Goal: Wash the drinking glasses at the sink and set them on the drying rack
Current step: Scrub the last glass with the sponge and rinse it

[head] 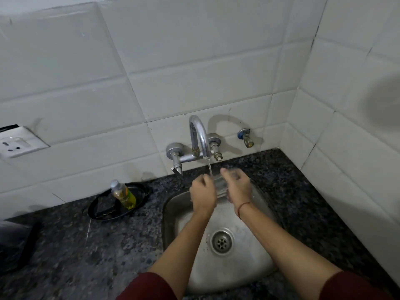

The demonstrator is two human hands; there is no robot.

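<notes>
A clear drinking glass is held between both my hands over the steel sink, under a thin stream of water from the chrome tap. My left hand grips its left side with curled fingers. My right hand curls round its right side, fingers blurred. Most of the glass is hidden by my hands. No drying rack is in view.
A black round tray with a small bottle of yellow-green liquid sits left of the sink on the dark granite counter. A wall socket is at far left. A small valve sticks out right of the tap. Tiled walls meet at the right corner.
</notes>
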